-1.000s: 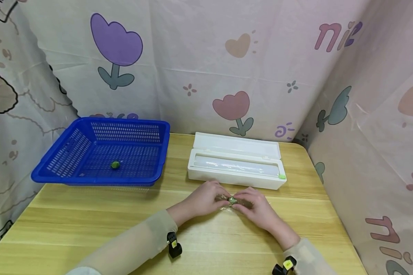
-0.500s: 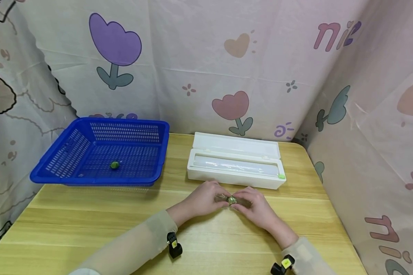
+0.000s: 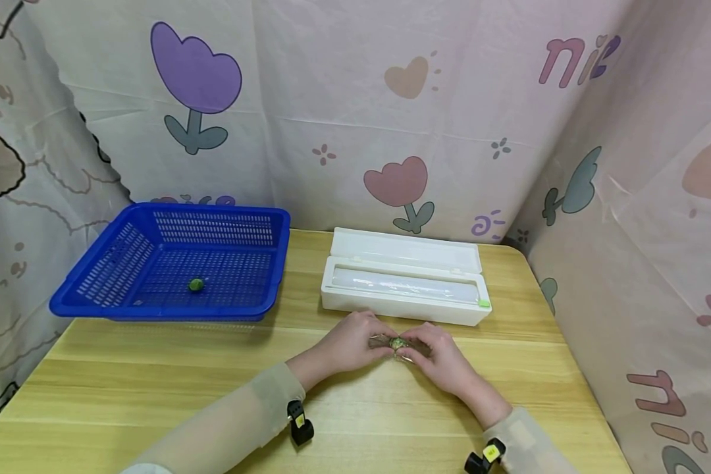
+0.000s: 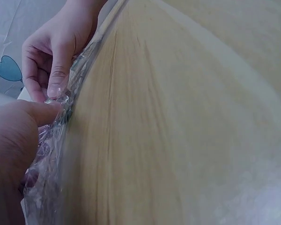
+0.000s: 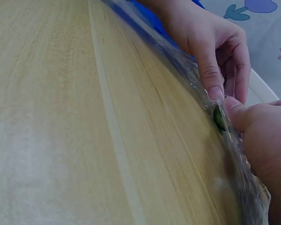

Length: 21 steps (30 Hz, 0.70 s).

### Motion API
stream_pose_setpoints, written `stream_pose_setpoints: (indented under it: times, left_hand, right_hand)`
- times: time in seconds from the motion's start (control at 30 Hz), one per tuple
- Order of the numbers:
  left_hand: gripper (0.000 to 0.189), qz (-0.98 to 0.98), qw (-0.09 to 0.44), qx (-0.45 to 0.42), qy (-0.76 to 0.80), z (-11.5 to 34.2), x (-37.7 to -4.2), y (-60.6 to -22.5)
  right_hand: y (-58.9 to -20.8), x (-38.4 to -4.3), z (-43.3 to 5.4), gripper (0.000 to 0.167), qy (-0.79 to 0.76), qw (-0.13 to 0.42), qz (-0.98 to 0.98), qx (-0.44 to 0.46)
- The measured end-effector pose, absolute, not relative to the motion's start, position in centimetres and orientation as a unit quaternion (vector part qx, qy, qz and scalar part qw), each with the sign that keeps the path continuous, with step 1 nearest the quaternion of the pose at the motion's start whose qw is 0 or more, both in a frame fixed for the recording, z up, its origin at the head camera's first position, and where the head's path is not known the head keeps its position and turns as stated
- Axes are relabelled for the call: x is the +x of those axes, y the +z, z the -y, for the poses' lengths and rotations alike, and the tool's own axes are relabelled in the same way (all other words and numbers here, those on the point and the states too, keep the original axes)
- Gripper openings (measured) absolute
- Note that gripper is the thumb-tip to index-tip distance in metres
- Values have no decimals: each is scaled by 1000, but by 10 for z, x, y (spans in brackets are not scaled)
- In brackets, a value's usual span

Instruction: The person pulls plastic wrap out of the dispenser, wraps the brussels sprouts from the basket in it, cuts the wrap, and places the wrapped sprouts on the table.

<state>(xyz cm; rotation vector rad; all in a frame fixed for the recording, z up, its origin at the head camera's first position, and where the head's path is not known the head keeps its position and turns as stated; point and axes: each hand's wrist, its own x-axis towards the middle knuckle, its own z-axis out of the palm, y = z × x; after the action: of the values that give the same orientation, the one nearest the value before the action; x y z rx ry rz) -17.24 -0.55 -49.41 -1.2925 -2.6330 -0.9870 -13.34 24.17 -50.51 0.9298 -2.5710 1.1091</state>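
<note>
Both hands meet over the table in front of the white box. Between their fingertips is a small round green item (image 3: 397,343) wrapped in clear cling film (image 4: 49,159); its exact kind is hard to tell. The left hand (image 3: 355,342) pinches the film on the left of the item, thumb toward the body. On the other side, the right hand (image 3: 441,355) pinches the film between thumb and fingers. In the right wrist view the green item (image 5: 219,118) shows dark through the film, beside the touching thumbs. Crumpled film trails out under both palms.
Behind the hands stands a white cling film dispenser (image 3: 409,306), its lid (image 3: 405,250) raised and a film roll (image 3: 405,284) inside. At the left a blue plastic basket (image 3: 172,311) holds another small green item (image 3: 196,284). Patterned curtains (image 3: 314,79) hang around the wooden table (image 3: 261,395).
Both hands stay in nearly the same place, still pinching the film. The loose film around the green item has shifted slightly between the fingers. The head view has drifted a little.
</note>
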Motion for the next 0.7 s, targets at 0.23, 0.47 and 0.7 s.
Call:
stream_pose_setpoints:
  times: [0.23,0.47,0.7]
  left_hand:
    - [32,853,22,-420,-308,7,-171,-494]
    - [32,852,21,-432,-295,9,-173,-496]
    - [34,854,9,-430,-292,11,-174,-497]
  right_hand:
    - [-505,-133,-240,18,364,89,873,312]
    - [-505,-133,-240,23,354,106,867,333]
    - [-505,-135,-240,28,361,108,855,357]
